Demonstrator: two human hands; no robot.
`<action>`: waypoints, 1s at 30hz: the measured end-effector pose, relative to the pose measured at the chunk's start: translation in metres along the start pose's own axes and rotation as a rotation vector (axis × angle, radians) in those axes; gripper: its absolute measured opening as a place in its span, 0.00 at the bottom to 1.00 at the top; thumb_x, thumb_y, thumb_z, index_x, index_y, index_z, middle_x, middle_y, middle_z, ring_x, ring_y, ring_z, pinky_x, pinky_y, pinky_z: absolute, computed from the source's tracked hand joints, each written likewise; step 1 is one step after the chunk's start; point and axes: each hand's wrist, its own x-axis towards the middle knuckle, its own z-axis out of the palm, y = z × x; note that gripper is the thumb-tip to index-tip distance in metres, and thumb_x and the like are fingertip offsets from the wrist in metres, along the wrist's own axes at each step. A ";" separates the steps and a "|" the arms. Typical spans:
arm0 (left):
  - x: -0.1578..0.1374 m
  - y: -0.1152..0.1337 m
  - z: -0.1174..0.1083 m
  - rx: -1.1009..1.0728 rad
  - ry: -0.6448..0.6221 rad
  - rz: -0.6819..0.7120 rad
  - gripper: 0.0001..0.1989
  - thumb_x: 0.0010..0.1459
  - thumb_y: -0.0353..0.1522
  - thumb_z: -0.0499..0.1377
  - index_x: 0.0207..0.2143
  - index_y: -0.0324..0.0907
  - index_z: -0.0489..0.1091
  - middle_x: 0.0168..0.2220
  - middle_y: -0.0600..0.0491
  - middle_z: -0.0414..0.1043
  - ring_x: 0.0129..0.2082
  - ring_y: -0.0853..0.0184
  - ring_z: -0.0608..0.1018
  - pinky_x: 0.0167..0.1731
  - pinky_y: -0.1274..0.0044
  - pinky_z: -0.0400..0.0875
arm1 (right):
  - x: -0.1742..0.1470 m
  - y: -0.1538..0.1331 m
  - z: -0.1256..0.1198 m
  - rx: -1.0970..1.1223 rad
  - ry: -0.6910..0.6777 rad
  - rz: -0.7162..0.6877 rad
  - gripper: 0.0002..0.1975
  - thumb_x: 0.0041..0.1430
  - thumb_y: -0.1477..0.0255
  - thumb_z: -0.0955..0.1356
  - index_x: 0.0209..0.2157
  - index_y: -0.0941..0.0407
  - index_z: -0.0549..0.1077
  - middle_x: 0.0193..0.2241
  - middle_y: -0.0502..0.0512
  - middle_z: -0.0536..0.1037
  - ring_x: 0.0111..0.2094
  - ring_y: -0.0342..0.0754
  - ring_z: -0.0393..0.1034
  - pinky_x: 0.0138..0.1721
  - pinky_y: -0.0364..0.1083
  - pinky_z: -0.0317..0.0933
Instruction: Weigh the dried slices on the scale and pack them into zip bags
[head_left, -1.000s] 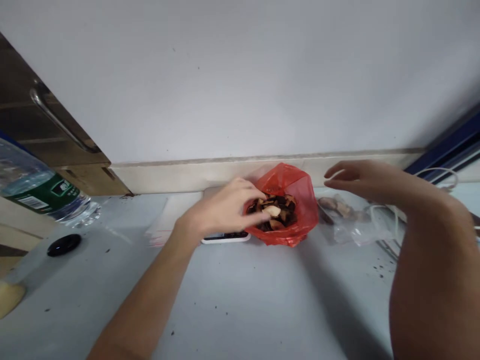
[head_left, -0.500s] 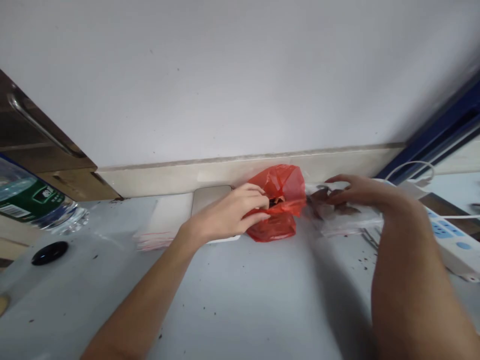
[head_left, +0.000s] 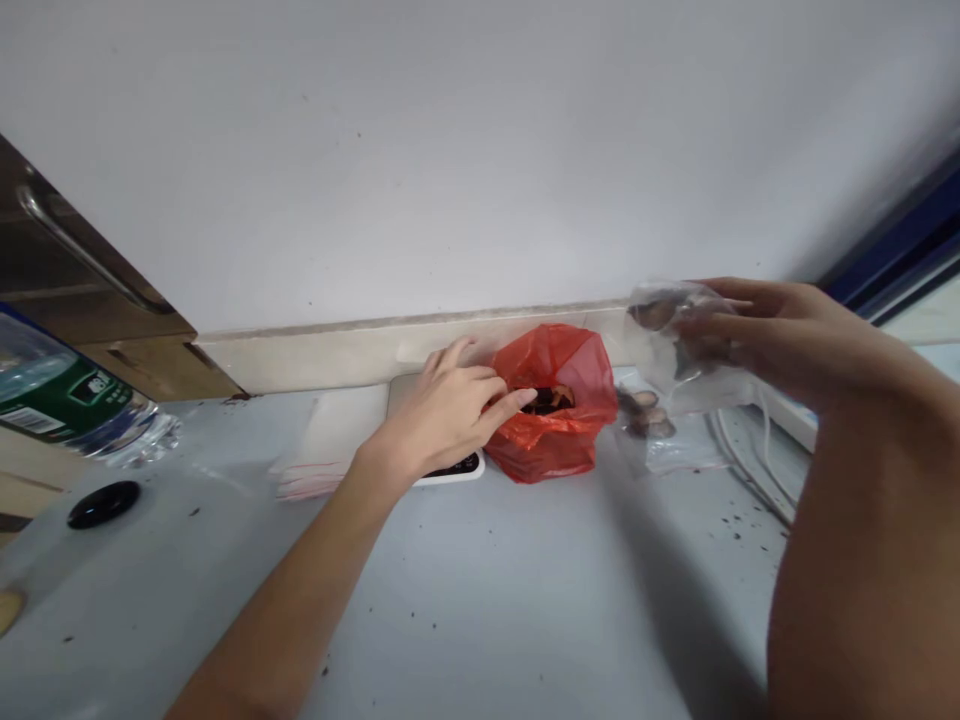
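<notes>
My right hand (head_left: 757,325) pinches a clear plastic bag (head_left: 679,345) with dark brown pieces inside and holds it raised near the wall. Below it, a second clear bag (head_left: 651,418) of brown pieces lies on the table. In the middle, a red plastic bag (head_left: 551,450) stands with its mouth open, showing dark brown pieces (head_left: 553,398) too small to name. My left hand (head_left: 457,405) reaches over a white kitchen scale (head_left: 469,468), fingers spread, thumb at the red bag's rim. The hand hides much of the scale.
A stack of flat, white bags with red edges (head_left: 326,440) lies left of the scale. Farther left are a large water bottle (head_left: 75,395) and a black round lid (head_left: 103,504). A white cable (head_left: 750,480) runs along the right. Dark crumbs dot the table (head_left: 480,620).
My right hand has lifted a clear bag up and to the right, off the table. My left fingers have let go of the red bag's rim and spread over the scale.
</notes>
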 end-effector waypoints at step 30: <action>-0.015 -0.010 -0.023 -0.106 -0.093 -0.247 0.23 0.69 0.50 0.51 0.53 0.49 0.76 0.51 0.49 0.78 0.52 0.53 0.78 0.51 0.67 0.73 | 0.012 -0.021 0.043 -0.068 -0.319 -0.182 0.38 0.50 0.58 0.76 0.63 0.50 0.74 0.42 0.57 0.85 0.46 0.58 0.80 0.49 0.60 0.75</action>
